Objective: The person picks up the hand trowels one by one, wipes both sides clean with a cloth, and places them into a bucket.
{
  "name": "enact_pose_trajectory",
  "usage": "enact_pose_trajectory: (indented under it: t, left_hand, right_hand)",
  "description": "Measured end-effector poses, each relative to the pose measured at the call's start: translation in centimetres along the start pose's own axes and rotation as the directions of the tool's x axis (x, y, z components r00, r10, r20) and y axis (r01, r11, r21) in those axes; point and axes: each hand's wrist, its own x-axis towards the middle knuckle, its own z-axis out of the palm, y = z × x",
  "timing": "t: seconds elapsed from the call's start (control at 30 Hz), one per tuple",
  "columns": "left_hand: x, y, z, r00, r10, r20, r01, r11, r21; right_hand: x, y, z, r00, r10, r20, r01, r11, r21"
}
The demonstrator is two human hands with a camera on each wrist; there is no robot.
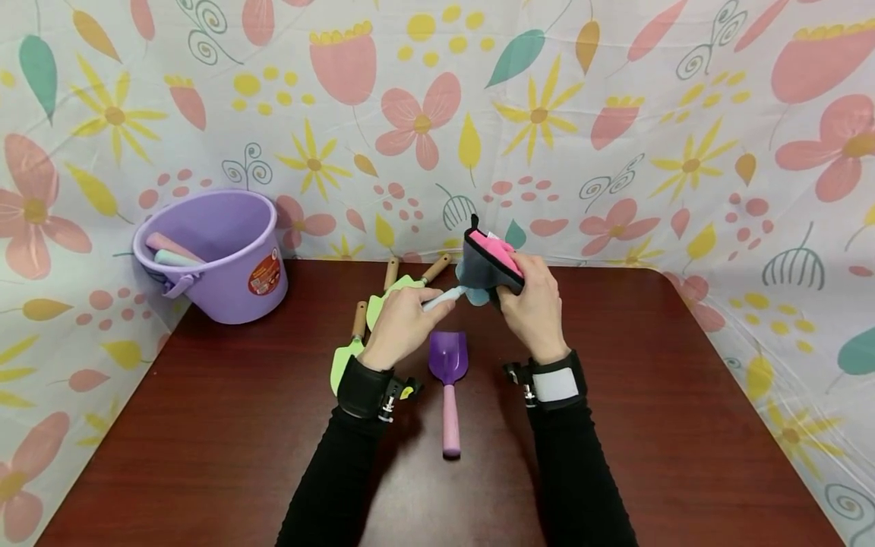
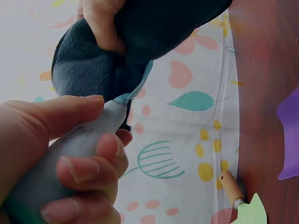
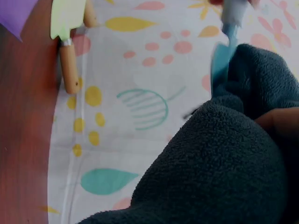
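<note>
Near the counter's (image 1: 205,425) far edge, the left hand (image 1: 399,323) grips a small trowel (image 1: 447,296); the right hand (image 1: 533,308) clutches a cloth (image 1: 487,266) around its blade.

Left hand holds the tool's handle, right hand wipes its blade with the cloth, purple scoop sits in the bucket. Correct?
Not quite. The head view shows the purple scoop lying on the table between the wrists, not in the bucket. The left hand on the tool's handle and right hand with the cloth are right.
</note>
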Motion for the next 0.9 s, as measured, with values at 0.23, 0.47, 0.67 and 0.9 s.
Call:
enact_pose_trajectory:
  t: [0.23, 0.47, 0.67, 0.9]
  left_hand:
    - [-0.1, 0.6, 0.0, 0.999, 0.013, 0.044, -0.011, 0.999, -0.040]
    - [-0.2, 0.6, -0.6, 0.997, 0.015, 0.078, -0.009, 0.997, -0.076]
    - [-0.3, 0.5, -1.3, 0.993, 0.066, 0.095, -0.054, 0.990, -0.127]
    - [-0.2, 0.6, -1.4, 0.987, 0.107, 0.116, -0.092, 0.987, -0.129]
  right_hand:
    - [0.5, 0.7, -1.9, 0.991, 0.034, -0.133, -0.030, 0.999, 0.026]
    - [0.7, 1.1, -3.9, 0.964, 0.167, -0.206, -0.158, 0.985, 0.063]
    - [0.7, 1.6, -5.1, 0.935, 0.285, -0.213, -0.256, 0.954, 0.153]
    - [0.4, 2.0, -4.5, 0.941, 0.337, 0.020, -0.321, 0.874, 0.364]
